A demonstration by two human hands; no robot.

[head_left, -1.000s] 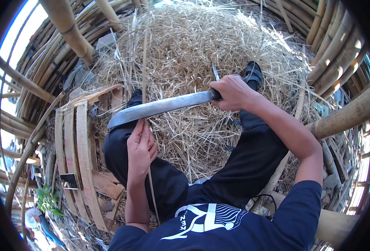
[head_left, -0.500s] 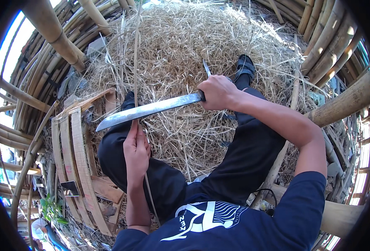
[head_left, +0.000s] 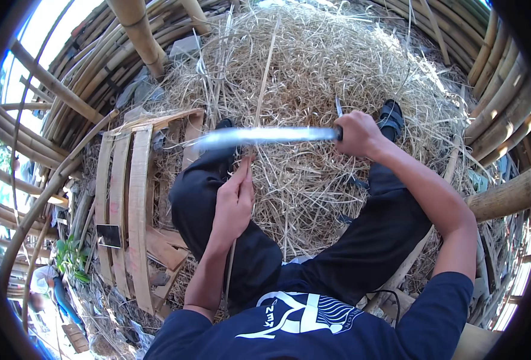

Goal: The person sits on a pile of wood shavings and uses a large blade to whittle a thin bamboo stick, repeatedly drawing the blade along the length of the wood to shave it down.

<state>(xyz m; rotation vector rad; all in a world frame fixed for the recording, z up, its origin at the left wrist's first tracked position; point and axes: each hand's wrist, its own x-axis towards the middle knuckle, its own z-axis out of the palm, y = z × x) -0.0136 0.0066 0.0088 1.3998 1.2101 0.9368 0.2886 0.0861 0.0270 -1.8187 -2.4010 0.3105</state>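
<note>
My right hand [head_left: 361, 133] grips the dark handle of a machete [head_left: 265, 135], its long blade pointing left and smeared by motion. My left hand [head_left: 234, 204] pinches a long thin bamboo strip [head_left: 268, 72] between thumb and fingers. The strip runs from the straw at the far side, past my left hand, down along my left forearm. The blade crosses the strip just beyond my left fingertips; whether it touches cannot be told. A narrow shiny metal piece [head_left: 339, 107] shows beyond my right fist, its other end hidden.
Pale bamboo shavings [head_left: 313, 72] cover the ground between and beyond my legs. A slatted wooden crate [head_left: 138, 210] lies at left, with a dark flat phone-like object [head_left: 108, 236] on it. Bamboo poles [head_left: 136, 30] stand around. Another person [head_left: 52, 285] is at the lower left.
The view has shifted, so the scene sits further right. The machete blade has turned to lie nearly level and is now blurred. Both hands keep their holds.
</note>
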